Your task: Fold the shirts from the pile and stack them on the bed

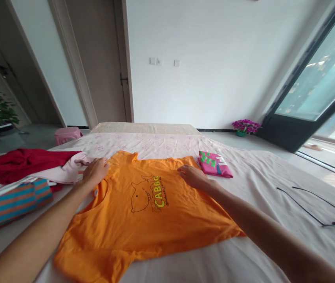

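Observation:
An orange T-shirt (143, 220) with a cartoon outline and yellow letters lies spread on the bed, its neck opening to the left and its hem to the right. My left hand (97, 171) is at the collar and far shoulder, fingers bent and closed on the cloth. Toward the hem, near the shirt's far edge, my right hand (193, 175) has its fingers curled down together on the fabric; the fingertips are partly hidden. Just beyond that hand lies a folded pink garment (216, 164) with green and white print.
A pile of clothes at the left includes a dark red garment (22, 163) and a striped one (17, 202). Eyeglasses (329, 224) rest on the pale sheet (252, 188) at the right. Beyond the bed stand a pink stool (67, 135) and purple potted flowers (245, 126).

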A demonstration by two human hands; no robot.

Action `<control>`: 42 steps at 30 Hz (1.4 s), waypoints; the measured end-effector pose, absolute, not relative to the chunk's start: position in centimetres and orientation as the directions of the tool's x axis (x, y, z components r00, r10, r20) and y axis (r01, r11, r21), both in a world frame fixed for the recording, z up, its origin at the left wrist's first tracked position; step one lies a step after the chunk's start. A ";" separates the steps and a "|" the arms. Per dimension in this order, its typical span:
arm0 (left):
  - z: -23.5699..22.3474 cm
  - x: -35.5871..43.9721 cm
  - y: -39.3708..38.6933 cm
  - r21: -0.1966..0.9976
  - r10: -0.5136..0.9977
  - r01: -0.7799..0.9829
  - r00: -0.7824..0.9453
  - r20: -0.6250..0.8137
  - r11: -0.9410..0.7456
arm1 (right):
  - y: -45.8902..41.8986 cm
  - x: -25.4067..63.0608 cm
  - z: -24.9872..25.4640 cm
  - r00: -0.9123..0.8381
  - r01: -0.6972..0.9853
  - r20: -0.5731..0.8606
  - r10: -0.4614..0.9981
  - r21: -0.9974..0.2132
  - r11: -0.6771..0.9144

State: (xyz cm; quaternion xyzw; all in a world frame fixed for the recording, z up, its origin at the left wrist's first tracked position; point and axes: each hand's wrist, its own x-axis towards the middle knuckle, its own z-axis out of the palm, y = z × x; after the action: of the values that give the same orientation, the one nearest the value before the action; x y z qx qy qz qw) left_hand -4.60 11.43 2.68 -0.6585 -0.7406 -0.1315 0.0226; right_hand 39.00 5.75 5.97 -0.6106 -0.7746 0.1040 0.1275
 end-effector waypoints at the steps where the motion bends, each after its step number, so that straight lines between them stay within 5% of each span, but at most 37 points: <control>1: 2.6 -4.2 11.8 0.175 0.971 0.975 -0.164 0.175 0.133 | 7.0 39.2 6.2 -0.192 0.942 0.089 0.977 -0.264 0.209; 5: 2.2 -4.0 12.9 0.161 0.943 0.944 -0.309 0.126 0.288 | 11.9 40.1 5.9 -0.115 0.990 0.124 0.986 -0.072 0.124; 11: 1.3 -4.4 13.0 0.216 0.935 0.921 -0.347 0.072 0.325 | 16.6 41.2 4.3 -0.098 0.995 0.133 0.986 0.002 0.099; 24: 3.7 -5.3 15.1 0.043 0.913 0.970 -0.241 0.328 0.240 | 19.7 40.7 4.8 -0.061 0.990 0.217 0.974 0.141 0.030; 29: 3.2 -1.4 13.3 0.038 0.899 0.998 -0.064 0.433 0.053 | 17.0 36.4 3.8 -0.153 0.988 0.304 0.940 0.065 0.140; 33: 1.1 2.4 11.0 0.120 0.901 0.961 0.184 0.394 -0.249 | 12.9 32.2 2.3 -0.278 0.954 0.142 0.950 -0.071 0.290; 37: -1.3 2.4 8.7 0.079 0.929 0.956 0.253 0.270 -0.283 | 10.1 31.7 1.2 -0.314 0.940 -0.027 0.949 -0.149 0.306; 42: -2.2 -1.2 6.9 0.009 0.941 0.968 0.244 0.234 -0.253 | 9.1 35.8 1.2 -0.183 0.980 -0.057 0.982 -0.091 0.177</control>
State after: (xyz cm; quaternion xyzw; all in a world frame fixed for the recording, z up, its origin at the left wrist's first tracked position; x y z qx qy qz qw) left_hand -1.17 6.92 -2.22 -0.7856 -0.6075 -0.0958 0.0686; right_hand 35.83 9.11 1.22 -0.6393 -0.7671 0.0534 0.0072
